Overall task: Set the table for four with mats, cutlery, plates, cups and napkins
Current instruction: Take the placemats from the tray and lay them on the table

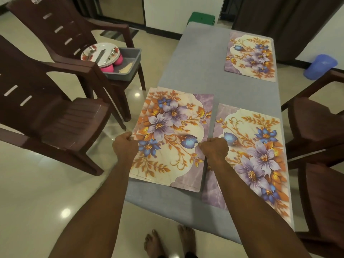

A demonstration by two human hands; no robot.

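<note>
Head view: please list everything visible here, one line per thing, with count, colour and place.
Table: one, grey cloth top, centre.
Mats: three places laid, floral purple and orange; one far right, one near right, one near left that looks like a stack, extra edges showing.
Chairs: four, dark brown; two left, two right.
Tray: one, grey, on the far left chair seat.
Plates: a stack, white with red flowers, on the tray, cutlery on top.
Cups: pink, under the plates; count unclear.
Stool: one, green, beyond the table.
Bin: one, blue, floor at right.
Feet: two, bare, bottom edge.
Left hand: grip on the near left mat's left edge.
Right hand: grip on its right edge.
</note>
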